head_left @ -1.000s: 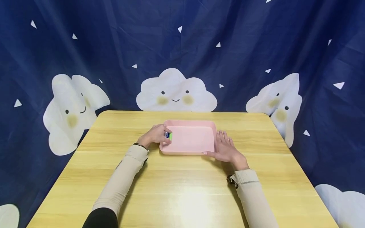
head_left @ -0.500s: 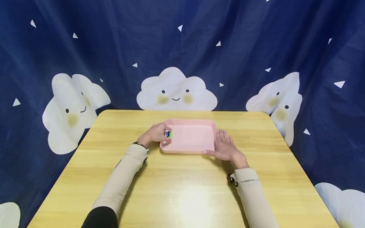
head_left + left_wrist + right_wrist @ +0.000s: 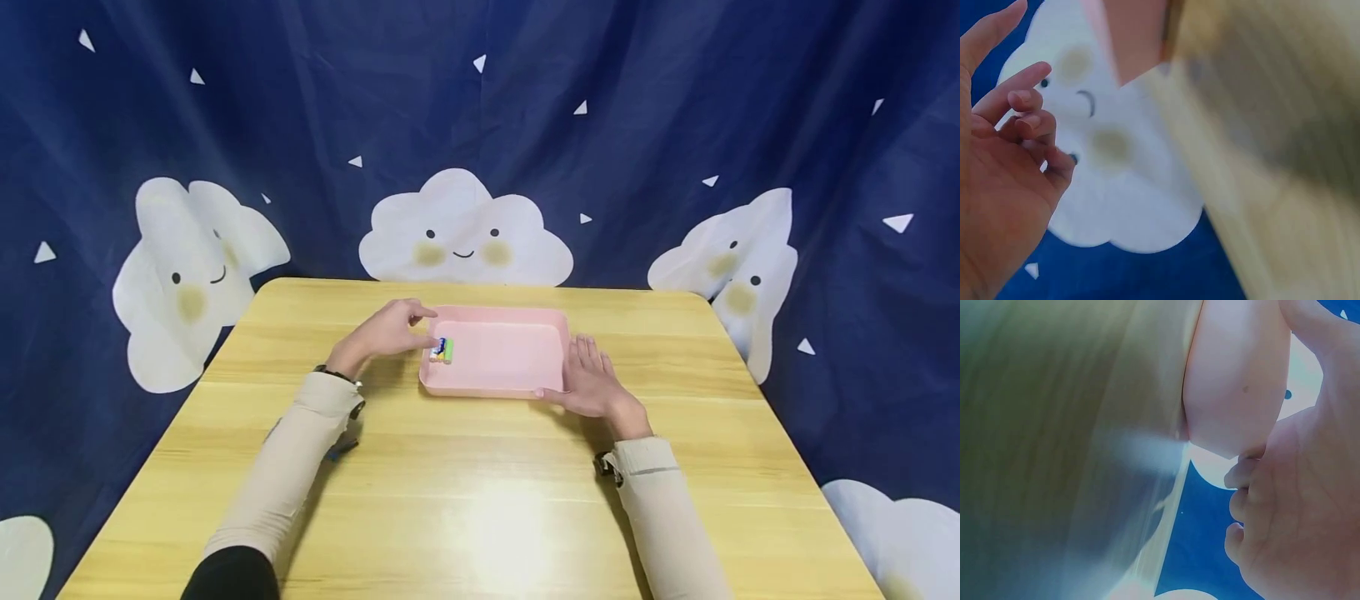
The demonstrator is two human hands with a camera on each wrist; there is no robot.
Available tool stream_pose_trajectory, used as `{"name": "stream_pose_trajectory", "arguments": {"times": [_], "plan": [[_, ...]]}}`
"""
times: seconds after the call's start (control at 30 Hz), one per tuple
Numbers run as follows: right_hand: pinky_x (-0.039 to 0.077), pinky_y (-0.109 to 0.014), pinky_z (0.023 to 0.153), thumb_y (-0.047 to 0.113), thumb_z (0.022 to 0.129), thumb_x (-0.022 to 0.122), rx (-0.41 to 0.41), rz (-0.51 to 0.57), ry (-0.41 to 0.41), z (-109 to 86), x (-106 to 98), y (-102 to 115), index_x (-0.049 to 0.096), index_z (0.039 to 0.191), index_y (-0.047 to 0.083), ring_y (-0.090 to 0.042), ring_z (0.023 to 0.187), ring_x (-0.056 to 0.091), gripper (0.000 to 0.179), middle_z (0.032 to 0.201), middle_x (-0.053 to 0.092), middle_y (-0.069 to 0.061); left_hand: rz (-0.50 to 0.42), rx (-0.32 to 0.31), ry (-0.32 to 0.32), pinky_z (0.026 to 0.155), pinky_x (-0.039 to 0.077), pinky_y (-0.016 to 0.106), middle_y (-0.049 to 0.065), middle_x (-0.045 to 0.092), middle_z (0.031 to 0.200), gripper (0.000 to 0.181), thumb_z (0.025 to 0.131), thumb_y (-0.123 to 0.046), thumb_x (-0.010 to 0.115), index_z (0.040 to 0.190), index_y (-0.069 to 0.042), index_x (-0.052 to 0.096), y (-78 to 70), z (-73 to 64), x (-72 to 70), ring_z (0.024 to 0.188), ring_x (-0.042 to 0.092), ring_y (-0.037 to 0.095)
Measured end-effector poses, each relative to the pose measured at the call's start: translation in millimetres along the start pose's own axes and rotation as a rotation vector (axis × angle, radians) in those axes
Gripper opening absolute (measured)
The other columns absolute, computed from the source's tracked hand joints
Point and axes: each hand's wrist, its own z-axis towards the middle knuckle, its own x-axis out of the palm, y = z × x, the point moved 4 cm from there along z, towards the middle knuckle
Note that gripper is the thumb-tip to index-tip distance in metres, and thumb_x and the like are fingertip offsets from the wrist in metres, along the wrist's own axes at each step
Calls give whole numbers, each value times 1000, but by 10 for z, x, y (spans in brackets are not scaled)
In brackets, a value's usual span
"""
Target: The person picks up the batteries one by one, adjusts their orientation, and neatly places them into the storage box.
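A shallow pink tray (image 3: 506,354) lies on the wooden table. At its left end, inside, a small row of batteries (image 3: 442,350) lies side by side, blue, white and green. My left hand (image 3: 387,327) hovers at the tray's left rim, thumb and index finger spread apart and nothing between them. In the left wrist view, the palm of that hand (image 3: 1007,181) shows loosely bent fingers, with a corner of the tray (image 3: 1135,44) above. My right hand (image 3: 592,387) rests flat along the tray's right end, its thumb at the front right corner. The batteries are hidden in both wrist views.
The light wooden table (image 3: 480,475) reaches back to a dark blue curtain (image 3: 480,117) printed with white clouds. Both forearms lie over the table in pale sleeves, with dark bands at the wrists.
My left hand has let go of the batteries and moved left and up, its fingers spreading; the batteries stay in the tray. My right hand has kept its place against the tray.
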Motion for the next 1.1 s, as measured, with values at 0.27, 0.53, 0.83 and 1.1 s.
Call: {"name": "stream_pose_trajectory", "arguments": {"times": [0.27,0.53,0.83,1.1], "plan": [[2,-63,128,76,92,53,19,-14,26,3,-29,-12,-2,161,-10,-45,160,-8,123,171,-7,-29,45,20,-62,71,34,33,5,43,81,56,86,-34,84,130,-2,70,11,-298,-355,77,41,18],[0,-63,128,77,91,52,20,-10,35,2,-12,-9,-4,161,-10,-45,160,-9,125,170,-9,-28,61,-34,-103,67,32,30,1,39,80,55,89,-37,81,132,-4,70,186,-747,-595,74,38,15],[1,-64,127,76,92,51,18,-14,30,18,27,-6,-3,161,-10,-46,160,-6,123,170,-8,-28,61,-47,-157,64,32,27,5,42,80,50,90,-32,82,127,-1,71,378,-1278,-619,71,36,11],[-2,-63,127,77,91,51,27,5,45,18,14,-7,-5,161,-9,-44,160,-10,124,171,-10,-27,2,-107,-92,60,32,26,3,42,74,49,89,-30,83,123,3,72,629,-1652,-354,66,35,6]]}}
